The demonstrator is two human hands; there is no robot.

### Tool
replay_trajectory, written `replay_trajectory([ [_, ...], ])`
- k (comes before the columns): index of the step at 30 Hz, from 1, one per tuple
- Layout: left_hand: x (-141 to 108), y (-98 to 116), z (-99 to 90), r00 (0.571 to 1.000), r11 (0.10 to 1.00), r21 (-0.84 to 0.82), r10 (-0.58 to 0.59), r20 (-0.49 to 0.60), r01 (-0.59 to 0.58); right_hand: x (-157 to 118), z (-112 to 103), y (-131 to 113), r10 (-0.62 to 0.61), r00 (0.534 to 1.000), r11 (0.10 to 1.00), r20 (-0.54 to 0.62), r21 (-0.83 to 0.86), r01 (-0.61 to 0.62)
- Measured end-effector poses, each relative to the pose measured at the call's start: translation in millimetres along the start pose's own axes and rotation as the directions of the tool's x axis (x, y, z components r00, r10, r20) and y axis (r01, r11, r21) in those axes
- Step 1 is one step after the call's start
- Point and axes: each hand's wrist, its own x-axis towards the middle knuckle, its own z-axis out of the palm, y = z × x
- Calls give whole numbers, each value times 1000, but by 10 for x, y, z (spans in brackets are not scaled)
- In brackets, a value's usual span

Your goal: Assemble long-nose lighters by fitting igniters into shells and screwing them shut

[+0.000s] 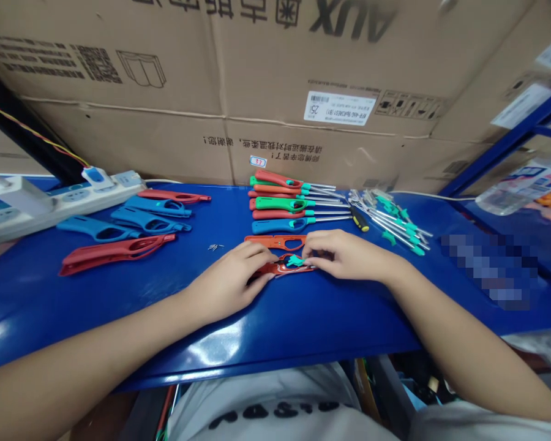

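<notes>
My left hand (239,278) is closed on the left end of an open red lighter half-shell (284,269) lying on the blue table. Thin wires and a dark part show inside that shell. My right hand (344,254) pinches a small green plastic trigger piece (296,261) over the shell's middle. Just behind both hands lies an orange lighter half-shell (280,241). Farther back, several finished-looking lighters (280,214) in red, green and blue lie in a row, their metal tubes pointing right. The fingertips partly cover the red shell.
Blue and red handle shells (123,228) lie on the left beside a power strip (73,199). Tiny screws (215,247) rest near my left hand. At the right are metal tubes with green parts (401,223) and a screwdriver (360,218). A cardboard box (165,122) stands behind.
</notes>
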Motion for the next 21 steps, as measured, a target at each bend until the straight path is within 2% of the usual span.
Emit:
replay_trajectory([
  [4, -5, 6, -6, 1000, 1000, -9, -2, 12, 2, 26, 74, -22, -2, 999, 1000, -44, 13, 2],
  [15, -38, 57, -25, 997, 999, 7, -53, 54, 53, 45, 147, -47, -31, 998, 995, -56, 92, 36],
  [21, -37, 70, -26, 996, 997, -14, -72, 60, 72, 61, 177, -67, -34, 999, 999, -43, 27, 35],
])
